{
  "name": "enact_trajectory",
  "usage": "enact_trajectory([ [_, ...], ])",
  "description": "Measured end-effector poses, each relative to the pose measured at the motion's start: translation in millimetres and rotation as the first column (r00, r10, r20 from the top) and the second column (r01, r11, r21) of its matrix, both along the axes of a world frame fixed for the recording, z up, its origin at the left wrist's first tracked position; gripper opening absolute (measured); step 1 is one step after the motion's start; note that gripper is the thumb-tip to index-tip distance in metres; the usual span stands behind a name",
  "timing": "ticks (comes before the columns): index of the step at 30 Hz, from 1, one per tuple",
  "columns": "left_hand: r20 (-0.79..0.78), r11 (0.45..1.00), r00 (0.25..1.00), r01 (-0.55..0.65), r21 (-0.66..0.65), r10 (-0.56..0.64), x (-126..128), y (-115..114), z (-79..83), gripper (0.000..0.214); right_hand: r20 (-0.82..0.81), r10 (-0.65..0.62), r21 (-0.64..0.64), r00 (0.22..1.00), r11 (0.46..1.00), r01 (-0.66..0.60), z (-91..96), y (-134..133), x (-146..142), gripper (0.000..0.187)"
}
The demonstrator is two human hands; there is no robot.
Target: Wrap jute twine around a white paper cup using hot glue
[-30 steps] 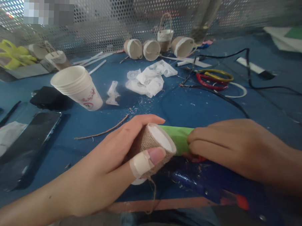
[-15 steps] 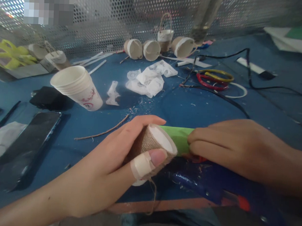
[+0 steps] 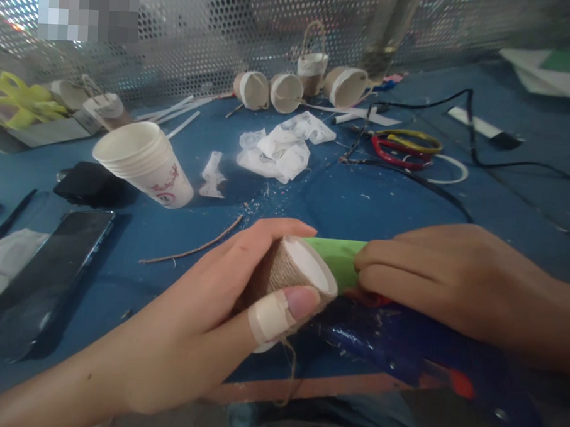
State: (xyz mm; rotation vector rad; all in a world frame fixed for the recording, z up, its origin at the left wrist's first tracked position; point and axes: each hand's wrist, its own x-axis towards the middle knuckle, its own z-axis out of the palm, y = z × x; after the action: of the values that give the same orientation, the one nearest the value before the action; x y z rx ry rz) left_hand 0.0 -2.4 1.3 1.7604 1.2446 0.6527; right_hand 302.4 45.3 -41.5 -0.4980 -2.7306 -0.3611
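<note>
My left hand (image 3: 204,323) is wrapped round a small paper cup covered in brown twine (image 3: 286,276), its white bottom facing right; a plaster sits on the thumb. A loose twine end (image 3: 290,371) hangs from the cup. My right hand (image 3: 433,286) is closed on a green cylinder (image 3: 334,260) that touches the cup's end. Below it lies a blue glue gun (image 3: 401,354) with a red trigger.
A stack of white paper cups (image 3: 143,163) lies tilted at left, near a black phone (image 3: 46,278). Crumpled white paper (image 3: 278,150), several twine-wrapped cups (image 3: 285,91), red and yellow rings (image 3: 404,146) and black cables (image 3: 472,140) lie on the blue table (image 3: 361,198). A perforated metal screen stands behind.
My left thumb has slid a little to the right along the cup's rim. Otherwise both hands hold still.
</note>
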Motion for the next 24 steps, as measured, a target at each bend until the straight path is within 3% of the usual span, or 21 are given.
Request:
enact_trajectory([
  [5, 0.023, 1.000, 1.000, -0.013, -0.015, 0.013, 2, -1, -0.9, 0.036, 0.026, 0.002, 0.020, 1.000, 1.000, -0.003, 8.7, 1, -2, 0.046],
  [11, 0.036, 1.000, 0.999, -0.011, 0.009, 0.010, 1, -1, -1.4, 0.033, 0.054, 0.022, -0.066, 0.998, 0.998, -0.018, 7.5, 0, 3, 0.025],
  [17, -0.047, 0.995, 0.995, 0.092, 0.044, -0.090, -5, 2, -0.2, 0.043, 0.049, 0.020, -0.151, 0.999, 0.988, -0.012, 2.5, 1, 8, 0.018],
  [24, 0.044, 1.000, 0.999, 0.014, 0.016, -0.014, 2, 2, -0.1, 0.026, 0.008, -0.019, -0.068, 1.000, 0.997, 0.019, -5.4, -1, 5, 0.024],
])
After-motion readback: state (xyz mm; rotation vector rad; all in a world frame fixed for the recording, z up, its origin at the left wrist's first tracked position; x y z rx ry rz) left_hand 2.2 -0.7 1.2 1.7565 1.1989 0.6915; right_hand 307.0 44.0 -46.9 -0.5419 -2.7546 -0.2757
